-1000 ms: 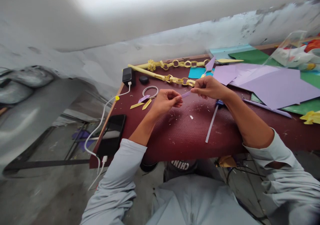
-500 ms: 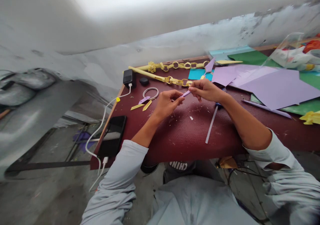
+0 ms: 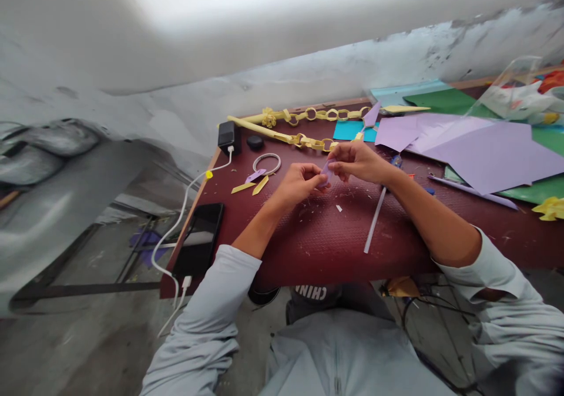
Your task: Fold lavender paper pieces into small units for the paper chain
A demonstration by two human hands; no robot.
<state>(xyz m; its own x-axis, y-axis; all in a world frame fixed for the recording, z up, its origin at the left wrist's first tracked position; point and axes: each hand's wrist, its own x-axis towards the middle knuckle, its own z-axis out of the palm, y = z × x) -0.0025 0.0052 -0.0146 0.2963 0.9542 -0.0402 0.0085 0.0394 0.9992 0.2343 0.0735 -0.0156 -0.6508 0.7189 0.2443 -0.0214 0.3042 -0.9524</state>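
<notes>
A small piece of purple paper [image 3: 326,173] is pinched between my two hands above the dark red table [image 3: 317,249]. My left hand [image 3: 302,183] grips its left side with thumb and fingers. On the other side, my right hand [image 3: 355,161] holds its upper right part. Fingers cover much of the paper, so its full shape is hidden. Below my right hand lies a pale paper strip [image 3: 375,220], and a tiny white scrap [image 3: 339,208] rests nearby. Left of my hands are a roll of tape [image 3: 267,155], yellow paper pieces [image 3: 260,185] and a purple cut piece [image 3: 255,175].
Yellow paper chains [image 3: 315,143] stretch along the back. Purple sheets [image 3: 484,149], a green sheet [image 3: 458,101] and a rolled purple strip [image 3: 473,192] lie to the right. At the left edge are a phone [image 3: 200,237], a black power bank [image 3: 228,136] and a white cable [image 3: 185,199].
The purple paper was a narrow folded strip stretched between my hands; now it shows a wider face. My hands have come slightly closer together, and the view has shifted a little.
</notes>
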